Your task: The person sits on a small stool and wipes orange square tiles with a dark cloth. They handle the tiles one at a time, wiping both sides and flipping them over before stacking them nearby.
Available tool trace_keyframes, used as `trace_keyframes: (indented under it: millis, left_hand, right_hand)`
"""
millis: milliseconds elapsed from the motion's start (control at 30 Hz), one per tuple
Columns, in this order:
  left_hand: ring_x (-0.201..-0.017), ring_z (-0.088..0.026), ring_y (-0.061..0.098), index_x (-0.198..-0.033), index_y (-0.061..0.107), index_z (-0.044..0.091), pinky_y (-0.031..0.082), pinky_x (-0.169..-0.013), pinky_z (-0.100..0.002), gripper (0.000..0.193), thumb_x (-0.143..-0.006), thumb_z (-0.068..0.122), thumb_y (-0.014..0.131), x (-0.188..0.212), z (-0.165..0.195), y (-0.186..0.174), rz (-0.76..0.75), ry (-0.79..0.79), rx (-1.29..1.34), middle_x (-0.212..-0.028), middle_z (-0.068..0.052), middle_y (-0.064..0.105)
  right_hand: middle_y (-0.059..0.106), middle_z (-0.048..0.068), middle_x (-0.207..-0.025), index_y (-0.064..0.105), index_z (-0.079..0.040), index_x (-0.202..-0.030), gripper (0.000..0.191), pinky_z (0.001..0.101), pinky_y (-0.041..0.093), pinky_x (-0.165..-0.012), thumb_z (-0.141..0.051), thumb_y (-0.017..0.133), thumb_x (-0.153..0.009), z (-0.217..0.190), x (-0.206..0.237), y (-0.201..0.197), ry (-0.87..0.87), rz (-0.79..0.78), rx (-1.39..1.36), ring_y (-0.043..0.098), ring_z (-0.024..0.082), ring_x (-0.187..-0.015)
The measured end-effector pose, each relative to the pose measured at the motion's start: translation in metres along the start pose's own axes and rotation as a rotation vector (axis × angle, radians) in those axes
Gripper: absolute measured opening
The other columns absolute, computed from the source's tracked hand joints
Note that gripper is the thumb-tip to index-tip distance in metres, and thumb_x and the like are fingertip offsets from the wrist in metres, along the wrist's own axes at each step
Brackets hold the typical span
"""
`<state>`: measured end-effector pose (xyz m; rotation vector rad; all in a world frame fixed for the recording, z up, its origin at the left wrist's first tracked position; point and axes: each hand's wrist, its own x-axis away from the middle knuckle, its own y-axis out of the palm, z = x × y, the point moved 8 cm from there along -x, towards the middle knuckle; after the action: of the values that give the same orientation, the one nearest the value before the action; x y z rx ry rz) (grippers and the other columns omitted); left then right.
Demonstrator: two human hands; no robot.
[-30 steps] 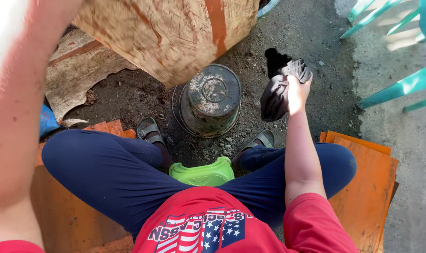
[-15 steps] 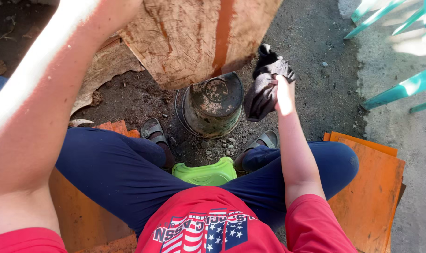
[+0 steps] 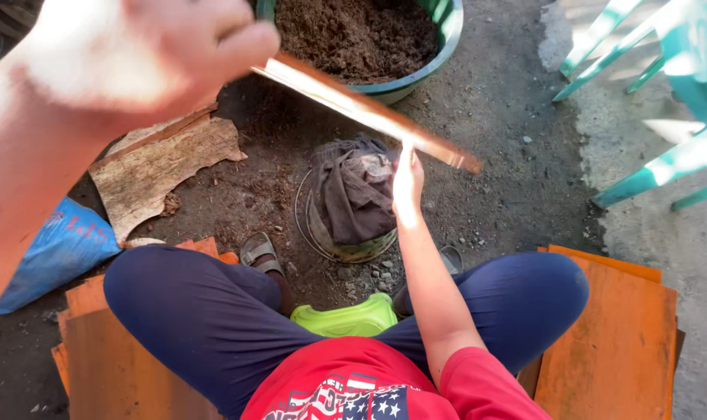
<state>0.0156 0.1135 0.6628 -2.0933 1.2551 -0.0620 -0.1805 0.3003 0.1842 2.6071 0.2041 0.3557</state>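
Note:
My left hand point(image 3: 143, 54) is raised close to the camera and grips a thin wooden board point(image 3: 369, 113), which shows edge-on and slants down to the right. Below it a dark grey cloth point(image 3: 353, 190) is draped over a round metal bucket point(image 3: 345, 250) standing on the ground between my feet. My right hand point(image 3: 408, 183) holds the cloth's right side at the bucket's top. I sit on a green plastic stool point(image 3: 345, 317), in dark blue trousers.
A green basin point(image 3: 449, 35) of brown soil stands beyond the bucket. A torn wooden sheet point(image 3: 167, 167) and a blue sack point(image 3: 58, 249) lie at the left. Orange boards point(image 3: 610, 342) lie under both knees. Teal chair legs point(image 3: 664, 163) stand at the right.
My left hand has lifted the wide board up and turned it edge-on, uncovering the basin of soil. My right hand has brought the dark cloth down over the bucket.

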Motion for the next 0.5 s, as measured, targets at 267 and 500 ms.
trace_keyframes:
  millis: [267,500]
  left_hand:
    - [-0.095,-0.012,0.076,-0.079,0.073,0.023,0.051,-0.089,-0.030,0.011,-0.080,0.013,0.077,0.049,0.032,-0.032,0.286,0.055,-0.116,-0.091,0.006,0.081]
    - [-0.137,-0.020,0.060,-0.113,0.071,0.015,0.033,-0.124,-0.041,0.022,-0.095,0.010,0.083,0.097,0.065,0.088,0.230,-0.510,0.119,-0.133,0.002,0.067]
  right_hand:
    - [0.072,0.011,-0.128,0.061,-0.005,-0.136,0.045,0.0415,0.052,-0.102,-0.032,0.057,-0.101,0.002,0.054,0.031,0.214,-0.280,-0.601,0.070,0.027,-0.114]
    - [0.070,0.009,-0.127,0.062,-0.006,-0.132,0.038,0.0444,0.050,-0.108,-0.016,0.063,-0.095,-0.088,0.121,-0.076,-0.094,-0.009,-0.626,0.066,0.028,-0.120]
